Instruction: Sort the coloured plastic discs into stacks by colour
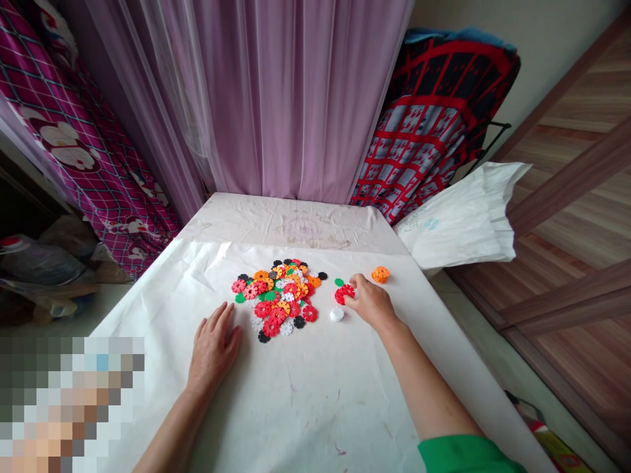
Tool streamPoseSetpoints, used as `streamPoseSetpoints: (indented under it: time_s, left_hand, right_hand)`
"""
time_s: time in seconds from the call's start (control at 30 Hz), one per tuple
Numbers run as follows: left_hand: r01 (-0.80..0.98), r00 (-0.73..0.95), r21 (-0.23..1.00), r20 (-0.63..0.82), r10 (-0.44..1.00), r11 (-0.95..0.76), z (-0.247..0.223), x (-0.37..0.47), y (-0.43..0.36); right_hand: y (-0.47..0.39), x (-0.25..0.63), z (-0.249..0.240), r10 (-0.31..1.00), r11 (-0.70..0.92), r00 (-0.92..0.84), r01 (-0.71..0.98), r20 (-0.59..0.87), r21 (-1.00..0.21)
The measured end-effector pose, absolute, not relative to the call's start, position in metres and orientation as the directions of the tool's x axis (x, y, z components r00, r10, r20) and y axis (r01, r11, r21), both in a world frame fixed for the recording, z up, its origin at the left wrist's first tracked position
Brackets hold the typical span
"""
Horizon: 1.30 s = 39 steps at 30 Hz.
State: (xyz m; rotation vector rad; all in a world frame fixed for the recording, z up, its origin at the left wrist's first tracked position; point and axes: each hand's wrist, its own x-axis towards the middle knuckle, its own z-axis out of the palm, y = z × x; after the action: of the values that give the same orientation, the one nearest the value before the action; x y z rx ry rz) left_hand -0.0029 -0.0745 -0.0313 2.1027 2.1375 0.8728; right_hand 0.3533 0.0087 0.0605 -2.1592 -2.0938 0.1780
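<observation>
A pile of notched plastic discs [280,295] in red, orange, black, white and green lies mid-table. My left hand [214,341] rests on the cloth left of the pile, fingers slightly apart and holding nothing. To the right of the pile, my right hand [369,299] has its thumb and fingertips closed at some red discs [344,294]. A green disc [339,282] lies just behind them, and a small white stack [336,315] sits in front. Beyond my right hand stands a stack of orange discs [380,274].
A white cloth covers the table [315,394]. At its right back edge hangs a white bag [463,220]. Purple curtains [296,98] stand behind, and a red patterned cloth [419,131] covers something at the back right. Blurred squares hide the lower left corner.
</observation>
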Motion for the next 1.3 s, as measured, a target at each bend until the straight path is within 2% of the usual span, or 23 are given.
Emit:
streamPoseSetpoints:
  time_s: [0.23,0.47,0.73,0.87,1.03,1.3]
  left_hand:
    - [0.919,-0.09,0.388,0.376,0.922,-0.068,-0.034,-0.005,-0.074]
    - [0.919,-0.088,0.388,0.377,0.922,-0.071,-0.034,-0.005,-0.074]
    - [0.921,-0.087,0.383,0.368,0.926,-0.066,-0.033,-0.004,-0.073]
    - [0.926,-0.081,0.371,0.365,0.927,-0.065,-0.033,-0.005,-0.073]
    - [0.934,-0.077,0.354,0.346,0.935,-0.055,-0.033,-0.004,-0.073]
    - [0.932,-0.073,0.358,0.34,0.937,-0.057,-0.034,-0.005,-0.074]
  right_hand:
    - [0.019,0.347,0.063,0.996,0.009,-0.017,0.995,-0.083,-0.1]
    - [0.02,0.345,0.059,0.995,0.024,-0.027,0.999,-0.097,-0.035]
    - [0.012,0.35,0.062,0.999,0.04,-0.042,0.992,-0.017,-0.118]
    - [0.001,0.34,0.067,0.986,0.165,-0.16,0.978,0.049,-0.124]
    - [-0.01,0.311,0.063,0.914,0.403,-0.404,0.899,0.03,-0.174]
    - [-0.012,0.282,0.049,0.902,0.423,-0.427,0.904,-0.058,-0.069]
